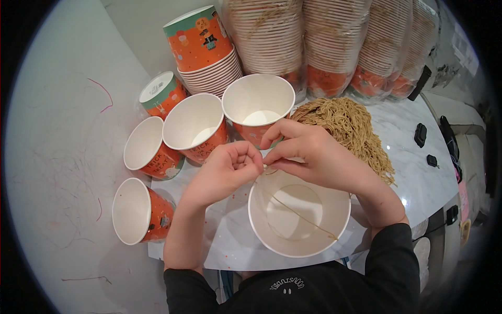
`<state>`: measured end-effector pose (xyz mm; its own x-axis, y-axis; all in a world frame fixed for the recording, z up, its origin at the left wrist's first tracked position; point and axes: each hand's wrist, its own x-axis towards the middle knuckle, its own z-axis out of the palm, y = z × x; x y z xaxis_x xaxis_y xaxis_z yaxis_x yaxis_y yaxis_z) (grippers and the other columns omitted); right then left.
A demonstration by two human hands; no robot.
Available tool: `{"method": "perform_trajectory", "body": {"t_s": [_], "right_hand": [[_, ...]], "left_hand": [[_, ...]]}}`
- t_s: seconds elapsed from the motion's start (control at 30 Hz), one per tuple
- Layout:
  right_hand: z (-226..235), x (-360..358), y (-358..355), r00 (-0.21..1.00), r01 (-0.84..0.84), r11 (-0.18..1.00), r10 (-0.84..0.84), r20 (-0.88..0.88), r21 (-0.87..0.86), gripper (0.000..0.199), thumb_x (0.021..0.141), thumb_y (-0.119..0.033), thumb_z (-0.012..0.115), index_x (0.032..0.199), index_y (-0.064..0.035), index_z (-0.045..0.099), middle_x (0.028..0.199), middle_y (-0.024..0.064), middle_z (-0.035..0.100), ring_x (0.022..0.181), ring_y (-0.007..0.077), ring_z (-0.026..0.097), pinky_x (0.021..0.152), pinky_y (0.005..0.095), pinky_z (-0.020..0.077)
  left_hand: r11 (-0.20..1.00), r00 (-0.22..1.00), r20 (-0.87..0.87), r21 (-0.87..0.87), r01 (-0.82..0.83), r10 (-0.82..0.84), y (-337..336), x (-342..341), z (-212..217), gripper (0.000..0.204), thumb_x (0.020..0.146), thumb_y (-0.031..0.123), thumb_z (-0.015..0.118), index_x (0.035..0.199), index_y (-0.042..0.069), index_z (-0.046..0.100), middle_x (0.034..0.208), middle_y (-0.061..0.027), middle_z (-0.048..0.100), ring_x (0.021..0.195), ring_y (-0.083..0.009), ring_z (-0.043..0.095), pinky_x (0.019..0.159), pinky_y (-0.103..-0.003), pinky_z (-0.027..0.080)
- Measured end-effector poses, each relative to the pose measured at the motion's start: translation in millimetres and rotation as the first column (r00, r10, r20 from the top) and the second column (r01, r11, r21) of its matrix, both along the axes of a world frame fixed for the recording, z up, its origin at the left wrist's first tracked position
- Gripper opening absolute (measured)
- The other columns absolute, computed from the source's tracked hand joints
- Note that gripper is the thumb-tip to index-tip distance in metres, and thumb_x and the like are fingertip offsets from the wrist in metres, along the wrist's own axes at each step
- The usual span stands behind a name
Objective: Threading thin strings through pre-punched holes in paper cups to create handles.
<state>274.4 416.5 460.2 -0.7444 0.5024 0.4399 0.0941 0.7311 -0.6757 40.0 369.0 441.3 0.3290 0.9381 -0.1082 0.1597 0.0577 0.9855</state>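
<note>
A large white-lined paper bucket (300, 246) stands right in front of me, its opening facing up. One thin tan cord (298, 213) runs across the opening from the far left rim to the near right rim, where a small knot or end shows. At the far rim my left hand (232, 170) pinches the cord's end between thumb and fingers. Touching its fingertips, my right hand (311, 154) is also closed in a pinch on the cord there. The exact grip is partly hidden by the fingers.
Tan cords lie in a thick bundle (350, 131) beyond my right hand. Orange paper buckets (206, 138) curve around the left, near a nested stack (201, 44). Plastic-wrapped bucket stacks (266, 42) line the back. Small black objects (420, 135) sit on the marbled table (413, 172).
</note>
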Motion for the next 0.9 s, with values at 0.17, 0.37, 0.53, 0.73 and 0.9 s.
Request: {"method": "perform_trajectory", "body": {"t_s": [0.17, 0.37, 0.53, 0.73, 0.9], "right_hand": [[-4.9, -4.1, -0.2, 1.0, 0.028, 0.995, -0.027, -0.016, 0.092, 0.013, 0.086, 0.001, 0.074, 0.099, 0.0004, 0.073, 0.109, 0.0081, 0.065, 0.095, 0.0239, 0.068, 0.082, 0.0322, 0.0561], [-6.7, -9.2, 0.5, 0.991, 0.066, 0.998, -0.066, -0.119, -0.011, 0.01, 0.088, 0.002, 0.072, 0.097, 0.0003, 0.07, 0.104, 0.0079, 0.063, 0.092, 0.022, 0.068, 0.081, 0.0323, 0.0559], [-11.6, -8.8, 6.3, 0.985, 0.078, 0.996, -0.072, -0.154, 0.032, 0.009, 0.086, 0.002, 0.071, 0.094, 0.0015, 0.066, 0.097, 0.0116, 0.061, 0.085, 0.0297, 0.067, 0.075, 0.0379, 0.0541], [-8.0, -7.7, 4.0, 0.992, 0.124, 0.991, -0.124, -0.011, 0.045, 0.006, 0.093, 0.0, 0.068, 0.099, 0.0013, 0.067, 0.1, 0.0099, 0.064, 0.089, 0.0222, 0.067, 0.079, 0.033, 0.0545], [-9.5, -9.0, 4.8, 0.99, 0.111, 0.994, -0.111, -0.083, 0.001, 0.007, 0.094, 0.0, 0.067, 0.101, 0.0012, 0.066, 0.097, 0.01, 0.065, 0.089, 0.0211, 0.067, 0.079, 0.0316, 0.0546]], "left_hand": [[0.987, 0.996, -0.01, 0.132, -0.087, 0.089, 4.4, 5.8, -7.6, 0.006, 0.094, 0.005, 0.066, 0.098, 0.003, 0.061, 0.084, 0.0061, 0.06, 0.068, 0.0021, 0.05, 0.057, -0.016, 0.039], [0.969, 0.987, 0.045, 0.19, -0.16, 0.154, 6.1, 9.4, -9.7, 0.006, 0.095, 0.003, 0.065, 0.099, 0.002, 0.061, 0.09, 0.0046, 0.061, 0.076, 0.0012, 0.055, 0.064, -0.016, 0.043], [0.954, 0.957, 0.202, 0.17, -0.245, 0.21, 9.0, 16.8, -15.6, 0.008, 0.095, -0.002, 0.065, 0.1, 0.002, 0.06, 0.092, 0.0025, 0.062, 0.081, -0.0005, 0.057, 0.071, -0.016, 0.047], [0.931, 0.95, 0.201, 0.231, -0.284, 0.24, 10.2, 17.4, -22.2, 0.01, 0.091, -0.004, 0.065, 0.1, 0.0, 0.063, 0.091, 0.0021, 0.064, 0.079, -0.0002, 0.057, 0.069, -0.016, 0.046], [0.86, 0.934, 0.186, 0.367, -0.354, 0.305, 6.0, 27.1, -19.4, 0.011, 0.091, -0.004, 0.066, 0.101, -0.002, 0.066, 0.093, 0.0014, 0.067, 0.076, -0.0008, 0.058, 0.067, -0.017, 0.047]]}}
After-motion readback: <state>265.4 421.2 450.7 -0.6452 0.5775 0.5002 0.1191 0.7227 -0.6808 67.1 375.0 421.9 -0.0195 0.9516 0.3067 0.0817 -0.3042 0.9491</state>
